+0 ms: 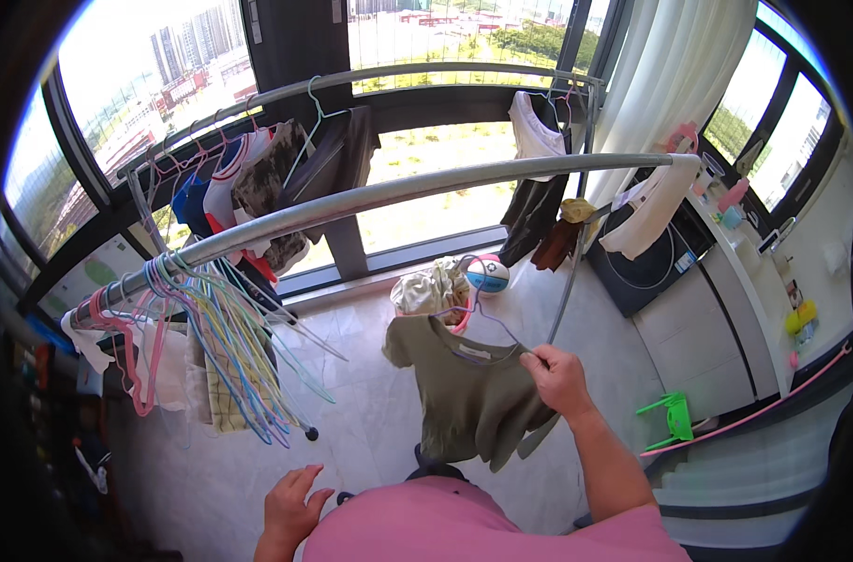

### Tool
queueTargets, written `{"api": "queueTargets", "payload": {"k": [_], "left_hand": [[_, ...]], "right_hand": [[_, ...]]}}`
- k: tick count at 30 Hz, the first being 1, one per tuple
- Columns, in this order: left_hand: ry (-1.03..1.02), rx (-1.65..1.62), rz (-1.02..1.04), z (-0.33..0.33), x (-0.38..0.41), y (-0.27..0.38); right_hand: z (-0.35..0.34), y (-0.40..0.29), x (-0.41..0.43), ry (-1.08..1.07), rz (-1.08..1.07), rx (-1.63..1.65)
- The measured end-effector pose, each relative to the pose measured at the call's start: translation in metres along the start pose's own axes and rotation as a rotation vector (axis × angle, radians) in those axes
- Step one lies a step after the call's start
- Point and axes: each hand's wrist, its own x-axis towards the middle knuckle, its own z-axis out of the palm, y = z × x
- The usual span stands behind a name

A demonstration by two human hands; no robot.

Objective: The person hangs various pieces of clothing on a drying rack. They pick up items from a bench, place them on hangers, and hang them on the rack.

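Note:
My right hand (558, 379) grips the shoulder of an olive-green T-shirt (468, 393), which hangs in front of me with a purple-grey hanger (477, 298) in its neck. The hanger's hook sticks up above the collar. Low at the left of my body, my left hand (296, 502) is raised with its fingers apart and nothing in it. To the upper left of that hand, a thick bunch of coloured hangers (247, 358) hangs from the near metal rail (398, 195), beside pink hangers (149, 358).
Clothes (268, 175) hang on the far rail (426, 70) by the windows. Beyond the T-shirt, a basket of laundry (430, 288) and a ball (488, 274) stand on the floor. A white cloth (651, 211) drapes over the near rail's right end. A green stool (676, 420) is at the right.

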Motion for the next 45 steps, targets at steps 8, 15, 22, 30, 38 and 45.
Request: {"api": "queueTargets", "payload": {"k": [8,15,22,30,38,45], "left_hand": [[-0.371,0.054,-0.140,0.025,-0.012,-0.011],[-0.324,-0.072,-0.394,0.055,-0.084,-0.058],[-0.271,-0.381,-1.109,0.096,-0.202,-0.067],[-0.227,-0.454,-1.320,0.107,-0.231,-0.053],[-0.196,-0.502,-1.221,0.118,-0.272,-0.052],[-0.230,-0.554,-0.959,0.132,-0.250,-0.111]], "right_hand": [[-0.016,0.032,0.163,0.253,-0.029,0.064],[-0.004,0.051,0.349,0.472,-0.251,0.312],[-0.024,0.006,0.500,0.487,-0.164,0.077],[0.006,0.001,0.576,0.470,-0.052,-0.174],[0.050,0.031,0.502,0.750,-0.086,-0.318],[0.221,0.269,0.138,-0.112,0.429,0.155]]}}
